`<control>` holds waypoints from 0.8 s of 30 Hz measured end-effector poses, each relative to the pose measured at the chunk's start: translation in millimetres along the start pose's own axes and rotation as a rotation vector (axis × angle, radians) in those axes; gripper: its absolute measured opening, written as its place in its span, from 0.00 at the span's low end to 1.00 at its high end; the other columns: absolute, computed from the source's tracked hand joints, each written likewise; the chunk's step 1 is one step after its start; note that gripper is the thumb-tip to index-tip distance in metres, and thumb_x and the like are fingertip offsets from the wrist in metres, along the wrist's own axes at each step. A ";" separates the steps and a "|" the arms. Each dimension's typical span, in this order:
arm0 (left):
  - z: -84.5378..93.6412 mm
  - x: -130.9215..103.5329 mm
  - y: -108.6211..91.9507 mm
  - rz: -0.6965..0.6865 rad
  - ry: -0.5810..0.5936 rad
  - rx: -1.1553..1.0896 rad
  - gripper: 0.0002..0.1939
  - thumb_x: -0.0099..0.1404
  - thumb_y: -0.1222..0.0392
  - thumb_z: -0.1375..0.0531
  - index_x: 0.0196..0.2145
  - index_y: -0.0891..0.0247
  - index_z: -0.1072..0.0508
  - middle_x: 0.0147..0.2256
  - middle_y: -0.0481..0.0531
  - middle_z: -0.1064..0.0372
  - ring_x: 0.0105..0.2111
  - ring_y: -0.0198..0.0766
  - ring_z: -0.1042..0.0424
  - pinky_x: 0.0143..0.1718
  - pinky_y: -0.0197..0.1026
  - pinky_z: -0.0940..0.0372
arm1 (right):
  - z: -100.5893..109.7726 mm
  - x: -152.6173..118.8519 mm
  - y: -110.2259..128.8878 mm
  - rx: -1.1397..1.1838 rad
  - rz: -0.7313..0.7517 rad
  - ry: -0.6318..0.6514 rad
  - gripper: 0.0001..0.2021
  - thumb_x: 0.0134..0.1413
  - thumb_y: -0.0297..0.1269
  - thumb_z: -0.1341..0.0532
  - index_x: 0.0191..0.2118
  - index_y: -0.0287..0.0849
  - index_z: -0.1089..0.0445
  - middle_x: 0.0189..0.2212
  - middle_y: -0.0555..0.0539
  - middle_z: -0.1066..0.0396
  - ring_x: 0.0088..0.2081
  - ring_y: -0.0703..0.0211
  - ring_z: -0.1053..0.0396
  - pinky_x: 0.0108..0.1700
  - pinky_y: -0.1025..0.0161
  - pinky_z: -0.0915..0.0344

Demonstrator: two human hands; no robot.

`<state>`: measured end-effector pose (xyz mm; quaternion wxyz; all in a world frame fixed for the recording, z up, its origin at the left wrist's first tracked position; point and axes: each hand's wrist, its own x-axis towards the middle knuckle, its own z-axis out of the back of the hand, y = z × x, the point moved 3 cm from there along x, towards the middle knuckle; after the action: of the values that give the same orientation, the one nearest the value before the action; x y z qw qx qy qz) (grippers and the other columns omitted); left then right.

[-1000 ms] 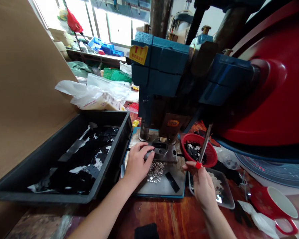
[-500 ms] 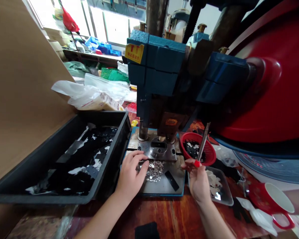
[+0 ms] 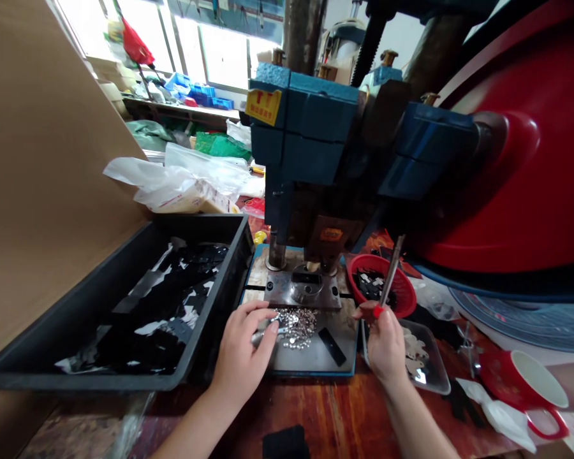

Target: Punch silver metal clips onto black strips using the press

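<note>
My left hand is at the left edge of the press's steel base plate. Between its thumb and fingers are silvery metal tweezers, partly covered by the fingers, with the tips by a pile of small shiny metal studs. A black strip lies to the right of that pile. Behind it sits the steel die block with a round holder. My right hand is closed around the red lower end of a slanting metal lever rod.
The blue press and its big red wheel rise ahead. A grey bin of black pieces stands left. Right are a red basket, a clear tray and a red mug. Black material lies in front.
My left hand has drawn slightly back and left from the studs, and the tweezers between its fingers now show more plainly. My right hand keeps its hold on the lever. The view has shifted a little.
</note>
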<state>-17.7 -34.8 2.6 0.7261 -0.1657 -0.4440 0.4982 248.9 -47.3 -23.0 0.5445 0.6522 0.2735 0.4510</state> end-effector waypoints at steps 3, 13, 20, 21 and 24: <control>0.0 -4.5 -0.5 -0.010 0.003 -0.016 0.07 0.64 0.62 0.44 0.40 0.58 0.30 0.45 0.53 0.36 0.46 0.42 0.34 0.50 0.48 0.39 | -1.6 1.5 -6.4 0.029 -0.034 -0.013 0.23 0.55 0.57 0.49 0.34 0.41 0.31 0.26 0.47 0.29 0.30 0.56 0.31 0.36 0.59 0.37; 8.7 -18.2 -5.4 -0.046 0.005 -0.028 0.07 0.64 0.64 0.45 0.40 0.58 0.31 0.44 0.53 0.36 0.46 0.41 0.33 0.48 0.46 0.38 | -28.7 22.0 2.7 -0.129 -0.161 0.071 0.18 0.52 0.54 0.43 0.35 0.43 0.32 0.22 0.51 0.33 0.24 0.60 0.37 0.28 0.63 0.40; 3.8 -28.3 -4.7 -0.043 0.202 0.043 0.07 0.65 0.61 0.46 0.39 0.57 0.30 0.41 0.53 0.32 0.44 0.43 0.33 0.46 0.48 0.36 | -78.2 66.4 9.2 -0.399 0.037 0.344 0.14 0.47 0.46 0.39 0.36 0.42 0.27 0.31 0.47 0.27 0.34 0.56 0.31 0.37 0.61 0.39; 2.6 -29.5 -5.2 -0.044 0.232 0.056 0.07 0.65 0.61 0.46 0.39 0.58 0.29 0.41 0.53 0.32 0.44 0.43 0.33 0.46 0.49 0.36 | -79.1 68.5 7.9 -0.395 0.036 0.336 0.12 0.47 0.45 0.39 0.34 0.42 0.27 0.30 0.48 0.27 0.33 0.56 0.31 0.37 0.61 0.39; -4.3 -29.9 -11.1 -0.057 0.304 0.077 0.08 0.65 0.60 0.47 0.40 0.58 0.28 0.40 0.54 0.31 0.43 0.44 0.33 0.46 0.50 0.36 | -67.9 69.5 5.0 -0.365 0.007 0.253 0.12 0.47 0.45 0.39 0.31 0.42 0.28 0.27 0.49 0.28 0.31 0.58 0.33 0.34 0.62 0.40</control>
<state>-11.1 -64.9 -6.5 0.8046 -0.1986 -0.3138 0.4634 219.0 41.8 2.0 0.6134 0.4818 0.2513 0.5731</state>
